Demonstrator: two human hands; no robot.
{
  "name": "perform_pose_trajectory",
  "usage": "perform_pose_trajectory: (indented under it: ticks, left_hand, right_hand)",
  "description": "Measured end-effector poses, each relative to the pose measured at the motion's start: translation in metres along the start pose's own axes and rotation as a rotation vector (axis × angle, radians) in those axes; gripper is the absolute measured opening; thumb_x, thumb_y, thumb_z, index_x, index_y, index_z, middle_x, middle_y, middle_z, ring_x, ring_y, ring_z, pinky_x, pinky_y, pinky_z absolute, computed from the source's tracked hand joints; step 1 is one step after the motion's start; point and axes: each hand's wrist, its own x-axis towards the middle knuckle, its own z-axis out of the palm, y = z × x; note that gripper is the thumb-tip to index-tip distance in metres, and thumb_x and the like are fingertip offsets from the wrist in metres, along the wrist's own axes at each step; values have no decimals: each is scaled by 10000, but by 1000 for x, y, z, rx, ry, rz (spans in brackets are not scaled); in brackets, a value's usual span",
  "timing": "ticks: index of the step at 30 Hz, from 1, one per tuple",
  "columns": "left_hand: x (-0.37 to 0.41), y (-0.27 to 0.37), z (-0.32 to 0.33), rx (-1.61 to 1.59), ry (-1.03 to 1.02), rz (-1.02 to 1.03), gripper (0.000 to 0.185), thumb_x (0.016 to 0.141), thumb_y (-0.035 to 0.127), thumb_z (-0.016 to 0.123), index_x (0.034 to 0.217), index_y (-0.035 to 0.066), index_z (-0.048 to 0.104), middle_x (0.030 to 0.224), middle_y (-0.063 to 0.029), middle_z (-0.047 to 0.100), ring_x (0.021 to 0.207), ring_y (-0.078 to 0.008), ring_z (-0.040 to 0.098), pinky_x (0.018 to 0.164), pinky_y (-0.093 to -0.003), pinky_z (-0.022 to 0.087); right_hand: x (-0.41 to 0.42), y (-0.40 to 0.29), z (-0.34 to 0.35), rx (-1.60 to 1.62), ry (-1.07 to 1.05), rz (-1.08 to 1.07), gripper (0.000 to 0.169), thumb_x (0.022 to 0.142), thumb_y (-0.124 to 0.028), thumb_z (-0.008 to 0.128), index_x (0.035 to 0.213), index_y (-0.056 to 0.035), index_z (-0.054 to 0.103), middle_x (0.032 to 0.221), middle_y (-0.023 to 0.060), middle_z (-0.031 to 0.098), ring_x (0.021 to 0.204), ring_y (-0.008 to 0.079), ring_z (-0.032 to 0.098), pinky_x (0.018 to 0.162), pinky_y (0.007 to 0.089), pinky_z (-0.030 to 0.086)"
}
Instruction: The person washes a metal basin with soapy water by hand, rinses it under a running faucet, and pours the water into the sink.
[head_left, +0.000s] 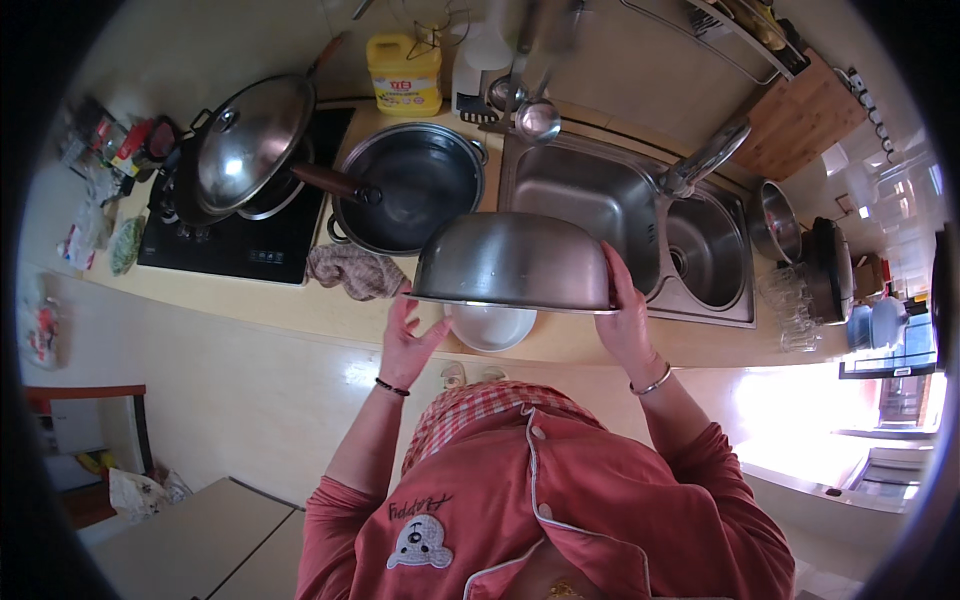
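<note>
A large stainless steel mixing bowl (517, 262) is held tilted above the counter's front edge, its outer side towards the wall. My left hand (411, 337) is at its left rim, fingertips behind the rim and the thumb apart from it. The right rim is gripped by my right hand (624, 315). Behind and below the bowl, a white bowl (491, 330) shows on the counter, partly hidden. A dark two-handled pot (412, 195) stands behind it to the left, beside a crumpled brown cloth (356, 271). What the steel bowl holds is hidden.
A double sink (585, 187) with a faucet (705, 161) lies at the right. On the left is a black cooktop (232, 251) with a lidded wok (259, 142), its wooden handle reaching over the pot. A yellow jug (405, 79) stands by the wall; glasses (791, 307) are at the far right.
</note>
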Motion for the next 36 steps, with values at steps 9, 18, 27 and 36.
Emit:
perform_pose_trajectory:
  ticks: [9,18,27,36]
  left_hand:
    - [34,65,-21,-83,-132,229,509,849,-56,448,1337,-8,313,1271,-74,457,1152,-119,427,943,-225,341]
    - [15,85,-6,71,74,259,469,857,-42,404,1322,-3,352,1158,-65,544,987,-84,506,843,-188,380]
    - [5,94,3,208,152,265,540,789,-58,422,1320,-5,347,1111,-126,575,991,-135,539,837,-242,417]
    - [-11,110,26,146,155,310,628,749,-135,443,1346,7,305,1169,-160,537,1067,-164,511,873,-249,403]
  right_hand:
    - [28,18,12,158,3,9,494,762,-22,594,1235,-45,452,1002,182,611,905,240,623,769,292,485]
    - [-16,26,15,-10,-6,83,161,804,-108,606,912,7,573,833,149,585,712,291,576,652,351,472]
    - [66,-5,59,121,69,-340,148,782,-42,519,913,7,570,898,192,582,808,385,542,701,409,463]
    - [40,69,138,970,135,232,382,883,-226,461,1207,-30,411,1240,88,449,1139,212,433,973,336,356]
